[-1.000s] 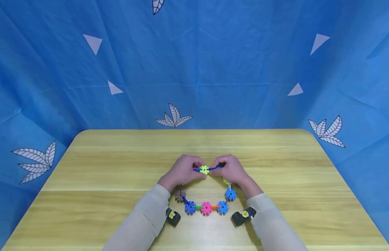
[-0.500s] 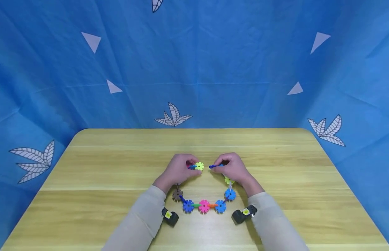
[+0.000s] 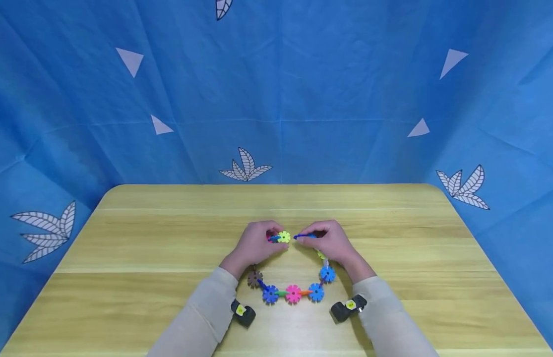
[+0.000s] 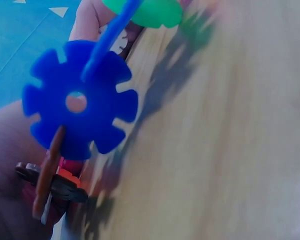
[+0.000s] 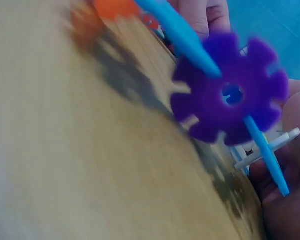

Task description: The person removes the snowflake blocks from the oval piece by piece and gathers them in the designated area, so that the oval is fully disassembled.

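Head view gives us the whole layout: a chain of snowflake discs [image 3: 293,293] lies in a U on the wooden bench [image 3: 124,258], near its middle, with both ends lifted toward the hands. Our left hand [image 3: 254,243] pinches one end, where a yellow-green disc [image 3: 283,237] sticks out past the fingertips; our right hand [image 3: 331,241] pinches the other end, a blue piece [image 3: 300,236] pointing at that disc. The two ends sit just beside each other, with a small gap between them. Along the bottom of the U we see a brown disc [image 3: 255,278], a dark blue disc [image 3: 270,294], a pink disc [image 3: 293,293] and two lighter blue ones, joined by short connectors. A black wrist camera [image 3: 243,313] sits on each beige sleeve [image 3: 200,317]. The left wrist view shows what the head view cannot: up close, a dark blue disc [image 4: 79,103] with a blue stick slotted through it edge-on, a green piece [image 4: 155,11] above, and a brown disc [image 4: 50,182] low against the palm, all blurred. The right wrist view shows a purple disc [image 5: 230,94] crossed by a light blue piece [image 5: 182,35], an orange piece [image 5: 115,7] at the top, and fingers [image 5: 200,12] behind. Neither wrist view shows the gap between the two ends.
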`<state>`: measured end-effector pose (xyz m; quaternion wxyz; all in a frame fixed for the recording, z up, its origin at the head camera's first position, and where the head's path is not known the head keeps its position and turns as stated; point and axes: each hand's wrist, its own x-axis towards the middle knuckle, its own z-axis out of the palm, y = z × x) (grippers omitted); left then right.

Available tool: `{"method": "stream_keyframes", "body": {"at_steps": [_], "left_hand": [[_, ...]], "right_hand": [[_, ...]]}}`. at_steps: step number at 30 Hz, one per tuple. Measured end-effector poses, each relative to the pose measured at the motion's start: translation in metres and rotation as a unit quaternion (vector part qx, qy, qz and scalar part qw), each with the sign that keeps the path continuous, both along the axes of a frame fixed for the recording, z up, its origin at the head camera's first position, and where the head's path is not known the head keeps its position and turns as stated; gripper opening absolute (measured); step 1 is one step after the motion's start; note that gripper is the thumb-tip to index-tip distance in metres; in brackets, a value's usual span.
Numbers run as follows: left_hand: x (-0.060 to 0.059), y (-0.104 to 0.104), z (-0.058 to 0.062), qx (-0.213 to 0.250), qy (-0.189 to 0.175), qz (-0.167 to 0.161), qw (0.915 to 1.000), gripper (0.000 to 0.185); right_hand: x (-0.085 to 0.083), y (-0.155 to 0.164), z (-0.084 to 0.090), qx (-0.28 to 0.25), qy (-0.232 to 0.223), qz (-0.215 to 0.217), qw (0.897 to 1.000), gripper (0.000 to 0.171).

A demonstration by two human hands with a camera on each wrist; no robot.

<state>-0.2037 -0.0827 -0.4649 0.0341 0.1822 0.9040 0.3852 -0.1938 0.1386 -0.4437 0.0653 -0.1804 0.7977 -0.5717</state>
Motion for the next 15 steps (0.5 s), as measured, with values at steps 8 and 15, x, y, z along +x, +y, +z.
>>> {"method": "stream_keyframes", "body": {"at_steps": [8, 15], "left_hand": [[0.001, -0.001, -0.002, 0.015, 0.013, 0.009, 0.9998, 0.032], [0.002, 0.000, 0.000, 0.011, 0.019, 0.015, 0.9996, 0.031]], "right_hand": [[0.003, 0.003, 0.001, 0.052, 0.042, 0.006, 0.998, 0.032], [0.000, 0.010, 0.005, 0.049, 0.020, 0.091, 0.994, 0.049]]}}
